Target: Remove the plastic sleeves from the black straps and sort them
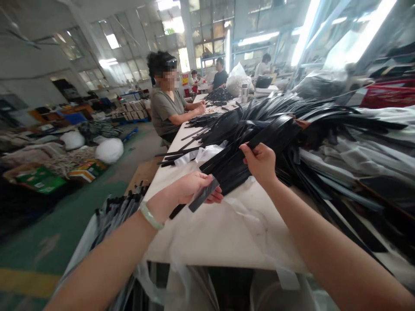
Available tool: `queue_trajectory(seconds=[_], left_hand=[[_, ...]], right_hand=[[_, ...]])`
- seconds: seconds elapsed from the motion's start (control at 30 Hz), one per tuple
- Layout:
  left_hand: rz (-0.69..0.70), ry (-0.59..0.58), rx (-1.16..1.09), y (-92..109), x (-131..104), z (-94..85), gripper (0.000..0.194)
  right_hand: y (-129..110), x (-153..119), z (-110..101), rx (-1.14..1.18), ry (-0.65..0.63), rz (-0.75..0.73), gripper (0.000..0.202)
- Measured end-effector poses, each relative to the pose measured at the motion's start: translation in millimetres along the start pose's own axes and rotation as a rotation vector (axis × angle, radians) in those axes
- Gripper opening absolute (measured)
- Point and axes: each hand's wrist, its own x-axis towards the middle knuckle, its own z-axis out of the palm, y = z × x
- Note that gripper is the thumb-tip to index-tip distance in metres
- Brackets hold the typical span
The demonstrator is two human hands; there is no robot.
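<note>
My left hand (197, 188), a pale bangle on its wrist, pinches the grey-sheened end of a dark flat strip (203, 195) above the table. Farther right, my right hand (261, 160) is closed, thumb against fingers, at the edge of the black strips (233, 172). Whether both hands grip the same strip is not clear. Behind and beneath them a big heap of long black strips (275, 129) spreads over the tabletop. White film scraps (210, 152) lie left of the heap, and thin clear film trails below my left hand.
The white table (207, 233) runs away from me. A co-worker (165, 99) sits on its left side, hands over small pieces. Upright strips (119, 216) fill a container at lower left. Whitish material (350, 160) lies on the right. Other people and bags are farther back.
</note>
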Motion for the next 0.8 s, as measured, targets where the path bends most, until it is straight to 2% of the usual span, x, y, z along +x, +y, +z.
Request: queue_trajectory(seconds=[0.1, 0.17, 0.3, 0.4, 0.47, 0.5, 0.6, 0.67, 0.73, 0.8], left_hand=[[0.009, 0.151, 0.063, -1.5, -21.6, -0.7, 0.039], [0.069, 0.225, 0.119, -7.2, -34.9, -1.0, 0.036], [0.131, 0.271, 0.223, -21.1, -53.1, 4.8, 0.032], [0.135, 0.255, 0.193, -27.4, -58.8, 13.3, 0.037], [0.094, 0.233, 0.162, -29.7, -61.4, 17.4, 0.043], [0.062, 0.224, 0.151, -30.5, -62.6, 18.6, 0.047], [-0.007, 0.206, 0.127, -30.6, -63.5, 18.8, 0.054], [-0.003, 0.198, 0.099, -28.4, -59.7, 18.9, 0.052], [0.012, 0.185, 0.052, -24.6, -52.3, 20.4, 0.047], [0.032, 0.173, 0.013, -20.9, -43.9, 23.0, 0.042]], right_hand=[[-10.8, -12.2, 7.2, 0.177, -0.142, 0.074, 0.035], [-22.1, -25.9, 13.4, 0.321, -0.299, 0.133, 0.037], [-43.7, -56.7, 21.5, 0.555, -0.680, 0.192, 0.040], [-50.7, -69.4, 22.1, 0.606, -0.802, 0.175, 0.037], [-49.0, -66.4, 21.0, 0.657, -0.817, 0.217, 0.038], [-46.3, -61.5, 20.3, 0.705, -0.772, 0.276, 0.040], [-35.5, -42.6, 18.9, 0.814, -0.488, 0.460, 0.046], [-31.8, -37.5, 19.5, 0.784, -0.389, 0.449, 0.046], [-34.6, -43.8, 21.9, 0.703, -0.448, 0.362, 0.045], [-41.7, -56.6, 24.9, 0.628, -0.567, 0.258, 0.045]])
